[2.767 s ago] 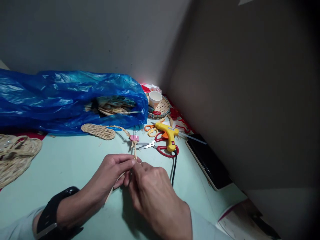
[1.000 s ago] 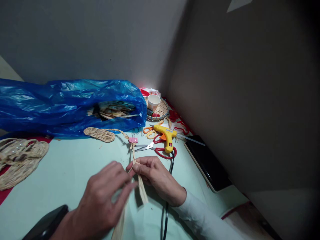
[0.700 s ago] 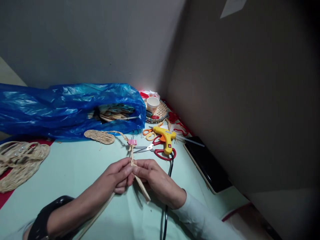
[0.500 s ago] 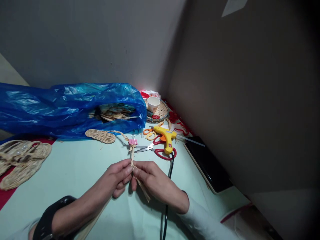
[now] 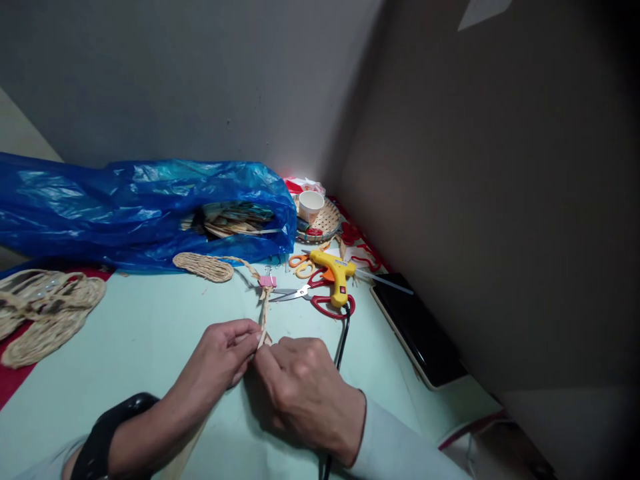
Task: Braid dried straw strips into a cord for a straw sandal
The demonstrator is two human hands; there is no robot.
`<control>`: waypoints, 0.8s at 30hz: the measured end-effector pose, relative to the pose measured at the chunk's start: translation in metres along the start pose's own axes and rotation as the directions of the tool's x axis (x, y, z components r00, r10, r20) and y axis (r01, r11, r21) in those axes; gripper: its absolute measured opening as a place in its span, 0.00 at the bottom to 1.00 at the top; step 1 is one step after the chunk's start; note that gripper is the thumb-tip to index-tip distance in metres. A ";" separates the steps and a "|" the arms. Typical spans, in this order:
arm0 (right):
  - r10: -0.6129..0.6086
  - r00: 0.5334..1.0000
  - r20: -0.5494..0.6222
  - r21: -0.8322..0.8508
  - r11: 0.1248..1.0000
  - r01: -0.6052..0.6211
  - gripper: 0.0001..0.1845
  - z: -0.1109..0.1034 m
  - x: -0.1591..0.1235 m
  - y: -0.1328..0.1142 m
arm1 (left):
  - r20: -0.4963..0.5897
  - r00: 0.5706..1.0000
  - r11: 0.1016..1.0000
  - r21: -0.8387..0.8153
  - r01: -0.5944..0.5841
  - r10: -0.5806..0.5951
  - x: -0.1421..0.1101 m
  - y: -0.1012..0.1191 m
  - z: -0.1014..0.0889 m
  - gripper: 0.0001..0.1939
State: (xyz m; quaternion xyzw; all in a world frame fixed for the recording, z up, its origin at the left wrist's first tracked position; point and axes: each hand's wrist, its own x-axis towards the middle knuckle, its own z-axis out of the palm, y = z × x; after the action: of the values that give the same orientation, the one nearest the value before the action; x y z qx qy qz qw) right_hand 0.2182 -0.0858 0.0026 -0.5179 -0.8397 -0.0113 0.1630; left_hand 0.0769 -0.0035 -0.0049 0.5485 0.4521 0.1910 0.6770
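"What colour is the braid (image 5: pixel 265 312)?"
"Pale straw, like the woven sole (image 5: pixel 204 267), which shows lengthwise ridged stripes."
"And the clip (image 5: pixel 268 282)?"
"Pink. The glue gun (image 5: pixel 345 268) is yellow with a red switch (image 5: pixel 343 290)."
"The counter (image 5: pixel 140 320)?"
"Plain pale mint green; the plastic bag (image 5: pixel 90 213) is bright blue, the larger scissors' handles (image 5: pixel 317 305) red."

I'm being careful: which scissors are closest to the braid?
The red-handled scissors: their blades point toward the braid; the orange-handled ones lie farther back.
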 end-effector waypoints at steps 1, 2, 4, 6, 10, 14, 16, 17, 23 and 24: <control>-0.067 0.998 -0.013 -0.028 0.997 0.066 0.08 0.003 0.000 0.000 | 0.001 1.000 1.000 -0.015 0.007 -0.007 0.000 -0.001 0.000 0.17; -0.113 0.993 -0.038 -0.056 0.992 0.110 0.10 0.007 0.001 0.001 | 0.006 1.000 1.000 -0.028 0.012 -0.012 -0.001 -0.002 0.000 0.17; -0.156 0.983 -0.091 -0.102 0.984 0.147 0.14 0.012 0.001 0.001 | 0.019 1.000 0.998 -0.053 0.016 -0.015 -0.002 -0.005 -0.001 0.18; -0.144 0.982 -0.123 -0.114 0.985 0.130 0.13 0.015 0.002 0.000 | 0.035 0.999 0.996 -0.081 0.023 -0.021 -0.003 -0.007 -0.002 0.21; -0.069 0.989 -0.129 -0.011 0.998 0.068 0.08 0.008 0.001 -0.001 | 0.032 0.999 0.994 -0.105 0.020 -0.016 -0.005 -0.008 -0.004 0.19; 0.350 0.930 -0.109 0.434 0.859 -0.272 0.14 -0.007 0.003 0.004 | 0.008 1.000 0.994 -0.113 0.012 -0.011 -0.009 -0.003 -0.004 0.17; 0.504 0.863 0.033 0.621 0.666 -0.413 0.13 -0.011 0.006 0.008 | 0.012 1.000 0.991 -0.129 0.028 -0.027 -0.010 0.000 -0.003 0.18; 0.514 0.850 0.117 0.678 0.584 -0.447 0.11 -0.011 0.008 0.010 | 0.017 0.999 0.990 -0.136 0.032 -0.030 -0.011 0.000 -0.003 0.19; 0.429 0.868 0.250 0.737 0.497 -0.458 0.15 -0.001 0.018 0.015 | 0.051 0.998 0.998 -0.065 -0.024 0.027 -0.009 -0.005 -0.004 0.19; 0.426 0.870 0.248 0.736 0.501 -0.455 0.16 0.000 0.018 0.015 | 0.064 0.997 0.998 -0.042 -0.041 0.044 -0.009 -0.006 -0.005 0.19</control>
State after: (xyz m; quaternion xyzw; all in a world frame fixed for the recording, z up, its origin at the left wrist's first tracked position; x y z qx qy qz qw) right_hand 0.2243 -0.0634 0.0057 -0.5922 -0.6033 0.4013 0.3524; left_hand 0.0669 -0.0094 -0.0063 0.5501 0.4142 0.1965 0.6980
